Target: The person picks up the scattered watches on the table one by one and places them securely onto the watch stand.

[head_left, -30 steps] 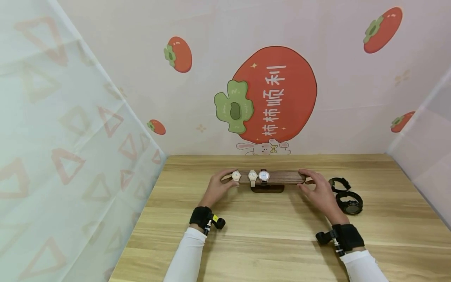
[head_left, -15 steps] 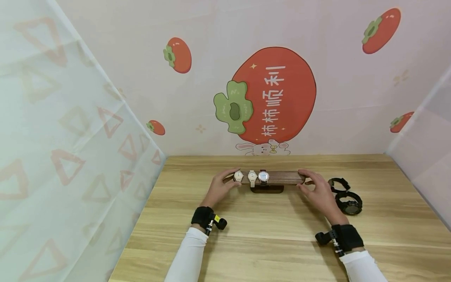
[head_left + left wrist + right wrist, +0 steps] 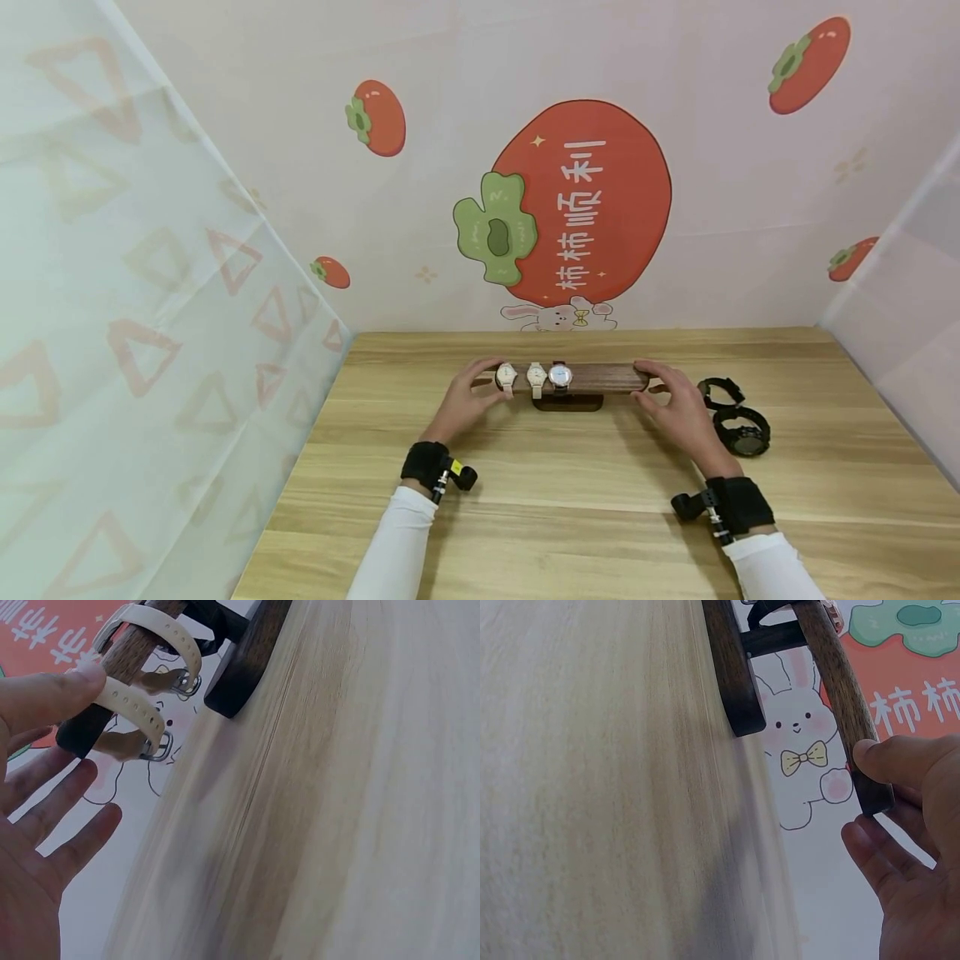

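A dark wooden watch stand [image 3: 607,377] has a horizontal bar on a low base [image 3: 567,403]. Three watches sit around the bar's left half: a white-strapped watch [image 3: 506,375] at the end, a second white-strapped watch [image 3: 536,376], and a dark-strapped watch [image 3: 560,376]. My left hand [image 3: 463,403] pinches the end watch across the bar; its thumb overlaps the strap [image 3: 129,705] in the left wrist view, with the other fingers spread below. My right hand [image 3: 682,417] grips the bar's bare right end [image 3: 874,791], thumb in front and fingers behind.
Two black watches [image 3: 722,392] [image 3: 744,432] lie on the wooden table [image 3: 570,517] just right of my right hand. Behind the stand rises a wall [image 3: 720,275] printed with persimmons and a rabbit. Another pale wall [image 3: 187,333] borders the table's left side.
The end watch has slid slightly right along the bar with my left fingers, and its lower strap shows more now. My right hand keeps its hold on the bar.
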The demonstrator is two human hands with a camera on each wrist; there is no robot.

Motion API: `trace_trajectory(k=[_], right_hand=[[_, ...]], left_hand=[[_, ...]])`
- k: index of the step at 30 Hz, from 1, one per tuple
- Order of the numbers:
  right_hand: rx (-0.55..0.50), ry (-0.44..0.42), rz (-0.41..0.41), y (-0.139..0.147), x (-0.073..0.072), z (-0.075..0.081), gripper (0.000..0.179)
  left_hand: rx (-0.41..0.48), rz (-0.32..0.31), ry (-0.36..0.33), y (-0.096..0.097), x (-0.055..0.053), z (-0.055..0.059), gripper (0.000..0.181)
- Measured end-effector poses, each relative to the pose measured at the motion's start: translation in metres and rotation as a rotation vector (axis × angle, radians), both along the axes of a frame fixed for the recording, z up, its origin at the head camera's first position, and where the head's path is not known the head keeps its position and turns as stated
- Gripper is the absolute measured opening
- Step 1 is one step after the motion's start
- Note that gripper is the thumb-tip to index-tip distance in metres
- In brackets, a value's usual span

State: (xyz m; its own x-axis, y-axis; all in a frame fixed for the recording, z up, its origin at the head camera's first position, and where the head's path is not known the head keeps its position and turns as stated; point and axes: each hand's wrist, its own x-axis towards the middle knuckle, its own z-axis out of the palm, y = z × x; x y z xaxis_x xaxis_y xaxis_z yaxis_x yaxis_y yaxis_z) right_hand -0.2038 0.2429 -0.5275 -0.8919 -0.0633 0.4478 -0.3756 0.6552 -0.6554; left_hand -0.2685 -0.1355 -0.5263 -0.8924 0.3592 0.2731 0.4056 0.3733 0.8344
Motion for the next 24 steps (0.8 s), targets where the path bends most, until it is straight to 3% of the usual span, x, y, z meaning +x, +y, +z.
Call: trace_trajectory(k=[14,24], right_hand=[[-0.005,-0.022,-0.009,0.0003,0.0037,0.0016,0.052],[-0.009,-0.023,-0.010,0.0001,0.0032,0.0024,0.051]], left_hand=[[0.001,-0.016,0.041,-0.0029,-0.0048,-0.0019,0.053],[-0.066,-0.004,0.055,0.0055,-0.0047,0.0008,0.057]])
